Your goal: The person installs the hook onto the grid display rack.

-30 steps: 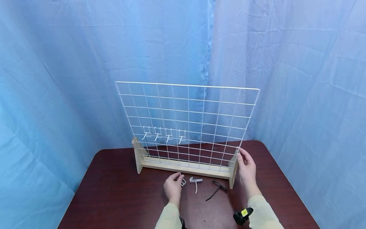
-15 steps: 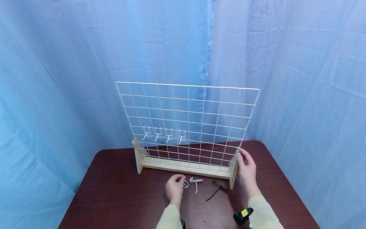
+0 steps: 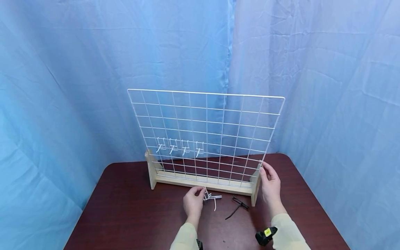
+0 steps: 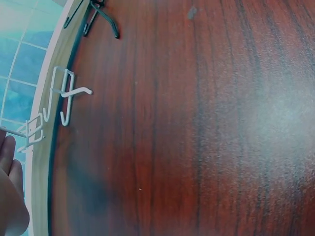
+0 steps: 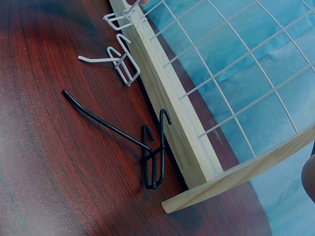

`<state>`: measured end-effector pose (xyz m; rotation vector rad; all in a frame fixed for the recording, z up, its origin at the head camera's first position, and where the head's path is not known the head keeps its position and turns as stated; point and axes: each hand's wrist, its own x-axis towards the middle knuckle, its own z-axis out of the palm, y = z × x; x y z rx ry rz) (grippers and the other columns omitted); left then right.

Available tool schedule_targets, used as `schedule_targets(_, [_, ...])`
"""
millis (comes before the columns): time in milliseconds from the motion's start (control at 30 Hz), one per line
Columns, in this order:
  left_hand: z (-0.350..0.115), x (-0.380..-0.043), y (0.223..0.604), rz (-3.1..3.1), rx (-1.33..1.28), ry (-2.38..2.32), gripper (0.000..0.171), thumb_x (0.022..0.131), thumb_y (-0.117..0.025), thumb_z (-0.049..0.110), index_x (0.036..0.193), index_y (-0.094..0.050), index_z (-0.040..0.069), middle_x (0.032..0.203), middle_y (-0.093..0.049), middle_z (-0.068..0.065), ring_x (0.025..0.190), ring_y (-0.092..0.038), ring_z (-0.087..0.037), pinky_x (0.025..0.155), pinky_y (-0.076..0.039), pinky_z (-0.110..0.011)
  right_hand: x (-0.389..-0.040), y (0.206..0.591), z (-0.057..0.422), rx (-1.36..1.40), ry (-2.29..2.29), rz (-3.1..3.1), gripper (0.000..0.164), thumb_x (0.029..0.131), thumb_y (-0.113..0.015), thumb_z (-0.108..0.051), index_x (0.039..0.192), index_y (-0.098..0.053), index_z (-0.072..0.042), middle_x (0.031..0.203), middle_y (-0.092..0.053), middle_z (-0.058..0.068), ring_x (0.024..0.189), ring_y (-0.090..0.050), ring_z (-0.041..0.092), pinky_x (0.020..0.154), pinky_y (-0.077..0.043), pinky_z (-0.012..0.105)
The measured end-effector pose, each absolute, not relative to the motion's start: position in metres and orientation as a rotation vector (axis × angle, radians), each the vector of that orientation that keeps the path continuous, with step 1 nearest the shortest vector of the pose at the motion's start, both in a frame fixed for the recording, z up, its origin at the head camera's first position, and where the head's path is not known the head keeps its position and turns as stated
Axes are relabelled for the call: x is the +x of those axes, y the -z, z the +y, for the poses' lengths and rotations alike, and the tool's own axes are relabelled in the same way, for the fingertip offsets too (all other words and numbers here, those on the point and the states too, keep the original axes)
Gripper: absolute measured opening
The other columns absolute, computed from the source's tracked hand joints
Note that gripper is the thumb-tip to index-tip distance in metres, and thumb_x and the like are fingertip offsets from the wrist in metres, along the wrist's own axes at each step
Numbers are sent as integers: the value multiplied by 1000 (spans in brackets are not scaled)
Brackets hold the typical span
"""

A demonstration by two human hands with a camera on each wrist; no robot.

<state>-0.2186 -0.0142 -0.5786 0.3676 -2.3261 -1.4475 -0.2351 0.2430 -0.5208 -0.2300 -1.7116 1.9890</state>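
Note:
My left hand (image 3: 193, 204) pinches a white wire hook (image 4: 35, 130) between thumb and fingertips, just in front of the display stand's wooden base (image 3: 203, 184). The held hook is lifted off the table and, in the head view, overlaps a second white hook (image 5: 129, 69) lying on the table. Against the stand's right end, my right hand (image 3: 271, 185) grips the side where the white wire grid (image 3: 206, 121) meets the wooden upright (image 3: 255, 182). Some of its fingers are hidden behind. A longer black hook (image 5: 156, 157) lies on the table nearer the right hand.
Several white hooks (image 3: 185, 149) hang in a row on the grid's lower left part. The stand rests on a dark red-brown table (image 3: 131, 208). Blue curtains (image 3: 78, 86) close off the back and sides.
My left hand has shifted slightly right with the pinched white hook, which has turned and now overlaps the white hook on the table. The right hand keeps its place on the stand.

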Motion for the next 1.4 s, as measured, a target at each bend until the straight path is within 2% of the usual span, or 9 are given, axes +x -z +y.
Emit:
schedule_targets(200, [-14,-219,574,-2302,296,1437,4,80,-83,16,83,-80,18,82,-74,6,75,-67,-13,65,-53,-32,-236,521,242,-214,-1972,-1718,34,100,-54,-3,133,-55,8,110,-65,-14,102,-58,2,83,-47,11])
schedule_targets(433, [-14,-219,566,-2258,249,1486,5,80,-82,16,84,-80,17,82,-74,6,68,-65,-10,60,-51,-27,-236,520,242,-222,-1980,-1702,34,100,-53,0,133,-55,9,109,-65,-14,100,-59,2,82,-47,12])
schedule_targets(700, [-11,-220,559,-2212,162,1465,6,80,-82,13,85,-80,14,85,-75,4,85,-71,-18,74,-55,-37,-237,521,242,-233,-1989,-1707,35,100,-54,-1,134,-53,10,110,-65,-14,99,-59,1,80,-48,12])
schedule_targets(867, [-7,-219,550,-2175,112,1509,5,81,-81,11,86,-80,12,84,-75,3,81,-70,-15,72,-57,-33,-237,521,243,-233,-1997,-1707,35,100,-53,-1,133,-53,10,108,-65,-16,99,-59,2,80,-47,11])
schedule_targets(1033, [-4,-217,542,-2114,56,1602,5,83,-79,7,87,-79,8,84,-75,1,76,-70,-13,68,-58,-31,-237,520,243,-233,-2004,-1694,35,100,-53,1,133,-52,12,110,-66,-11,99,-59,2,80,-48,11])
schedule_targets(1167, [-3,-217,536,-2081,28,1626,6,83,-78,5,89,-78,6,84,-75,1,78,-70,-12,70,-58,-29,-237,520,243,-233,-2009,-1680,35,99,-54,2,132,-52,13,111,-66,-9,98,-59,2,80,-48,11])
schedule_targets(1400, [1,-218,525,-1983,-40,1677,7,83,-78,3,90,-78,3,87,-75,-7,78,-70,-12,69,-58,-23,-233,513,240,-239,-2006,-1691,34,99,-54,2,131,-52,13,107,-65,-15,97,-59,2,81,-48,11])
